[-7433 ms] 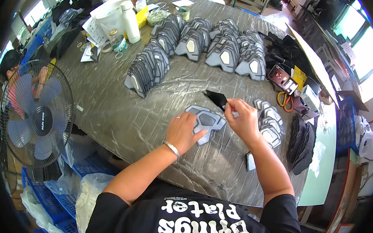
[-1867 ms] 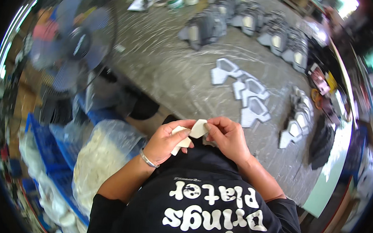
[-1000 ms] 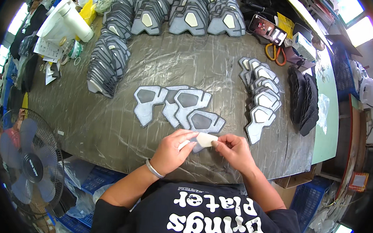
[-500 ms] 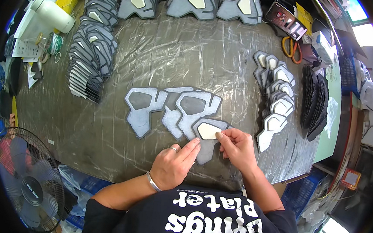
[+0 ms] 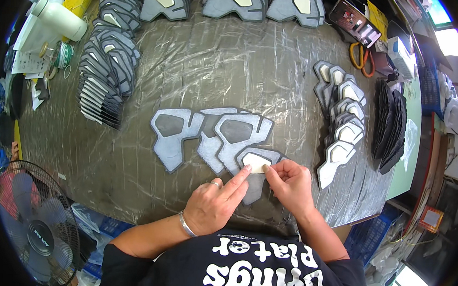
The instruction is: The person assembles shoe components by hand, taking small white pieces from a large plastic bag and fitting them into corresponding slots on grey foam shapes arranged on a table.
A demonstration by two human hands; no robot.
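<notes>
A cream polygon-shaped patch (image 5: 256,162) lies in the cut-out window of a grey shoe-upper-like piece (image 5: 275,154) near the front of the table. My right hand (image 5: 290,184) pinches the patch's right corner between thumb and fingers. With its index finger stretched out, my left hand (image 5: 218,199) presses the patch's left edge and grips nothing. The hands cover part of the piece's lower portion. Beside it on the left, overlapping grey pieces (image 5: 243,150) and a separate one (image 5: 171,149) lie flat with windows that show dark.
Grey pieces with cream patches form a fanned row (image 5: 341,129) at right and stacks (image 5: 235,4) at the back. More line the left (image 5: 107,72). Black pieces (image 5: 389,126), orange-handled scissors (image 5: 362,59) and a phone (image 5: 355,24) lie at right; a fan (image 5: 39,236) stands lower left.
My left index finger has moved slightly right and up onto the cream patch's edge. My right hand keeps its pinch at the corner, nearly in place. The view has shifted a little.
</notes>
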